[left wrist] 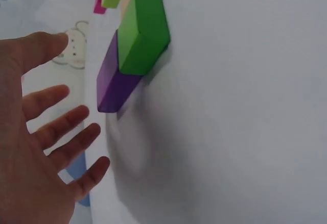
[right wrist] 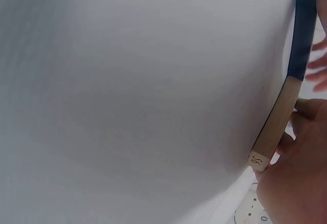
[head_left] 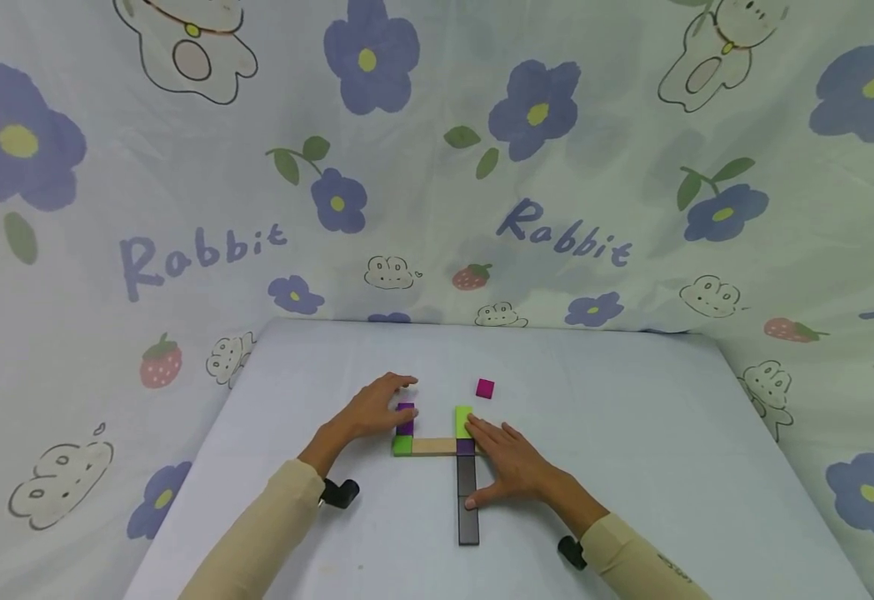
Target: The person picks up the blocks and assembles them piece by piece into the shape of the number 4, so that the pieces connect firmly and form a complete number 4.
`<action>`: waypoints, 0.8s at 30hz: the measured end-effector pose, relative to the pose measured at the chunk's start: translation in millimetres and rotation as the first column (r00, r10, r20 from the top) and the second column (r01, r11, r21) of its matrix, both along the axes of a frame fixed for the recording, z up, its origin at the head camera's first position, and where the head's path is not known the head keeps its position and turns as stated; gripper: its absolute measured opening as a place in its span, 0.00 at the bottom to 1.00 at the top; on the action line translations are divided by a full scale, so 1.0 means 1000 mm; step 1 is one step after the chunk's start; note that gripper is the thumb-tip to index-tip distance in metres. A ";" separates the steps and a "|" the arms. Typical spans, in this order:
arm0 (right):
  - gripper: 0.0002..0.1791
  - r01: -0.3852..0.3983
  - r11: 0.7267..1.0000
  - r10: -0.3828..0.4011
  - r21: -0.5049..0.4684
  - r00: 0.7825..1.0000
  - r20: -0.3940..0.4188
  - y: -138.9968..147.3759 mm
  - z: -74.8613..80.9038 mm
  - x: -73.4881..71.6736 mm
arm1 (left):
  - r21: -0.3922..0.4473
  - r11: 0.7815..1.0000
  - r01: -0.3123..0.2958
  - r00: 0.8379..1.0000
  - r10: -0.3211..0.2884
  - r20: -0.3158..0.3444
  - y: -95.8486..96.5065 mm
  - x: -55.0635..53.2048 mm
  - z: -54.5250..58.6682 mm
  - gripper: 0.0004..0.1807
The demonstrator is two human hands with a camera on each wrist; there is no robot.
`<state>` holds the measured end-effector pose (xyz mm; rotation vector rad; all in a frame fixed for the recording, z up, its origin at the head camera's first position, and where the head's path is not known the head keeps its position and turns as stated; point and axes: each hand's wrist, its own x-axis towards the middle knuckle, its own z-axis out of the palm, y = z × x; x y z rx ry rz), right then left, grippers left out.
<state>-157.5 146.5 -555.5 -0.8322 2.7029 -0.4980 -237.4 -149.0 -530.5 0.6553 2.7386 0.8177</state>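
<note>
In the head view, my left hand (head_left: 369, 410) is beside a purple block (head_left: 407, 427), which stands behind a green block (head_left: 402, 447). The left wrist view shows the fingers spread, with space between them and the purple block (left wrist: 110, 81). A tan wooden block (head_left: 433, 447) runs from the green block to a dark purple block (head_left: 466, 447). My right hand (head_left: 515, 467) has its extended fingertips at the lime block (head_left: 462, 417) and its thumb at the grey blocks (head_left: 467, 523). It hides the tan row's right end.
A magenta cube (head_left: 485, 389) lies alone behind the row. The white table (head_left: 616, 400) stretches out on both sides, with a patterned cloth (head_left: 422, 200) hanging behind it. Each wrist wears a small black camera (head_left: 341, 493).
</note>
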 end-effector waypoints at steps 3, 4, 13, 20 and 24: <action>0.70 0.004 1.000 -0.004 0.001 1.000 0.000 0.001 0.000 0.000 | 0.014 1.000 0.010 1.000 -0.010 0.001 0.006 -0.006 0.003 0.37; 0.70 0.004 1.000 -0.004 0.000 1.000 0.001 0.001 0.000 0.000 | 0.022 1.000 0.013 1.000 -0.013 0.004 0.008 -0.008 0.004 0.37; 0.70 0.004 1.000 -0.004 0.014 1.000 0.008 0.003 -0.002 -0.001 | 0.060 0.998 0.019 0.999 -0.021 0.046 0.030 -0.035 0.005 0.40; 0.71 -0.007 1.000 0.007 0.008 1.000 0.008 0.002 -0.004 -0.002 | 0.073 0.997 0.031 0.998 -0.035 0.044 0.047 -0.047 0.000 0.36; 0.71 0.001 1.000 -0.001 0.007 1.000 0.020 0.001 -0.002 -0.002 | 0.078 0.995 0.056 0.998 -0.059 0.035 0.060 -0.053 -0.001 0.33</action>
